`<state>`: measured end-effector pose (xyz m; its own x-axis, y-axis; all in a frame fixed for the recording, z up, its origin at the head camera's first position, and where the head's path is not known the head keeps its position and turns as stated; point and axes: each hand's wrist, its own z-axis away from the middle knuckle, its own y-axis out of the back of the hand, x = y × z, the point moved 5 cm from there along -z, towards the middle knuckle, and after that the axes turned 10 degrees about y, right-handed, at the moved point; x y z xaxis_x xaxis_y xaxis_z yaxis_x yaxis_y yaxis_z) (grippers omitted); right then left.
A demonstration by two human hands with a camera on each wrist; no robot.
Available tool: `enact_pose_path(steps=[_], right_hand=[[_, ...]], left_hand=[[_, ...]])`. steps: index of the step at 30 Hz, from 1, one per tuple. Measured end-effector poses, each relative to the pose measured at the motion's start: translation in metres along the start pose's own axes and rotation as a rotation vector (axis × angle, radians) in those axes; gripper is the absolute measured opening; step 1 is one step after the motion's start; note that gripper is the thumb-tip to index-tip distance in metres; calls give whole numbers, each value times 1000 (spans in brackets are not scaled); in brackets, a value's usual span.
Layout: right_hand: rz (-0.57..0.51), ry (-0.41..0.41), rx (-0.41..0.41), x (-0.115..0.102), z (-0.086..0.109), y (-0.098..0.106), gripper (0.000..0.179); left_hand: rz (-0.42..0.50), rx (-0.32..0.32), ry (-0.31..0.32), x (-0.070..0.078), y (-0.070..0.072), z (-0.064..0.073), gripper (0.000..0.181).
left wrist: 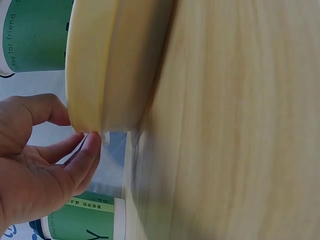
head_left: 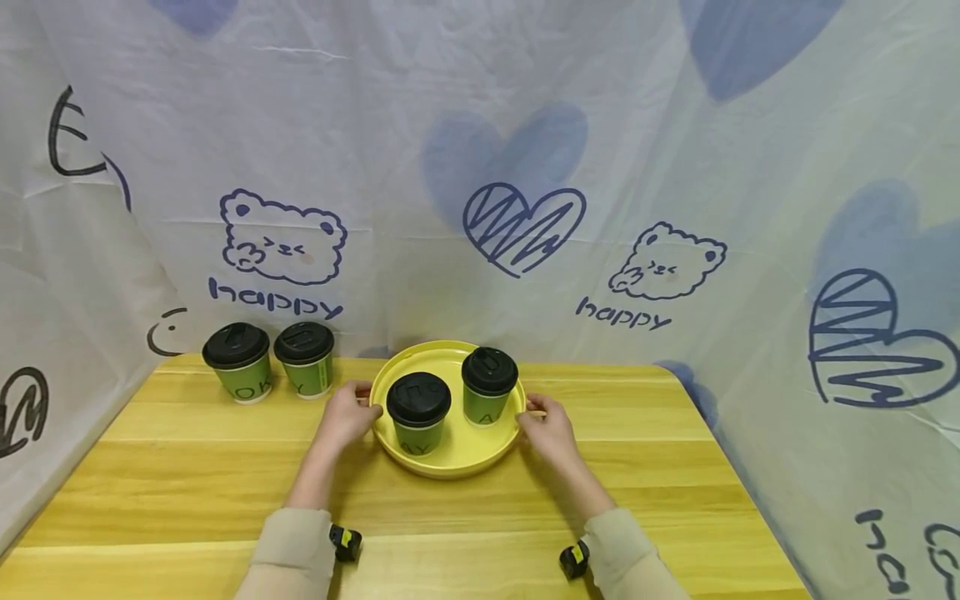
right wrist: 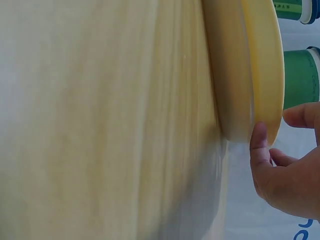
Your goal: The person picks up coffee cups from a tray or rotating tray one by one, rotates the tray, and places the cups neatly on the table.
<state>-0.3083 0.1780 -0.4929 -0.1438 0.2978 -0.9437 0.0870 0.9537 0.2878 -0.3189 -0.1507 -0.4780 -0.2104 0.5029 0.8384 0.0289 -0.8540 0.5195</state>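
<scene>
Pinching yellow tray [head_left: 472, 446] by opposite sides: left hand [head_left: 351, 414], right hand [head_left: 550, 429], my fingers barely parted round rim. Tray between them near surface's [head_left: 450, 542] far edge, front cup [head_left: 418, 408] and back cup [head_left: 489, 385] upright inside. Best grip evenly, move slowly, rim level; cups could tip.

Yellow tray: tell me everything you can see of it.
The yellow tray is round and shallow, with a raised rim and a smooth, plain surface that looks like plastic. From the side, its wall shows an upper band above a lower one. It lies about level at the far side of the wooden table, carrying two upright green cups with black lids. The left hand grips its left edge, the right hand its right.
</scene>
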Motion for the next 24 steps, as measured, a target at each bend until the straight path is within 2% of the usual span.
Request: enact_pose_path(steps=[7,13,18,24], right_hand=[[74,21,0,3,-9,2,48],[58,22,-6,4,-9,1,49],[63,35,-20,4,-7,0,53],[29,38,-21,1,-3,-1,53]], left_hand=[[-4,-11,-70,-2,2,-14,52],[-29,-34,-99,-2,4,-22,49],[-34,-48,-103,-1,6,-24,48],[-29,-47,-97,-3,5,-19,50]])
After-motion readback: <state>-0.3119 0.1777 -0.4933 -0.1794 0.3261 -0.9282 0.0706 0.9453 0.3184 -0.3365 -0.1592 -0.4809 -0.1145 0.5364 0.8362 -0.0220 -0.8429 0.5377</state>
